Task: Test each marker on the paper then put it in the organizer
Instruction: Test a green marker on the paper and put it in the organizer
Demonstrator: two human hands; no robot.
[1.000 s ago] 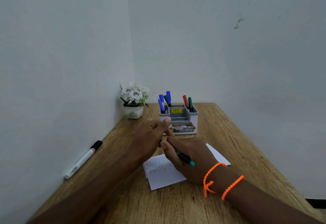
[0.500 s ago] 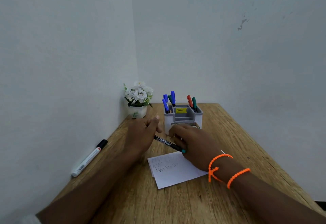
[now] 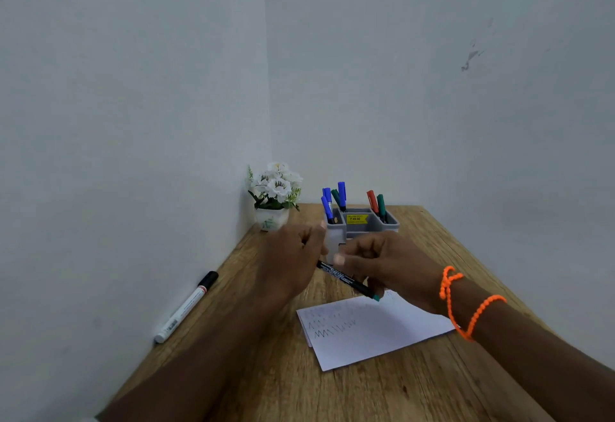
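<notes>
Both hands meet above the worktop (image 3: 382, 395) on one slim black marker (image 3: 346, 280) with a green end, held aslant just over the paper (image 3: 372, 331) and in front of the organizer (image 3: 389, 223). The right hand (image 3: 382, 262) has its fingers curled round the barrel; the left hand (image 3: 289, 258) closes on the far end. Light, stiff and smooth, the marker probably handles best gripped mid-barrel. Whether a cap is on or coming off is hidden by the left hand, and motion blur smears the fingertips.
</notes>
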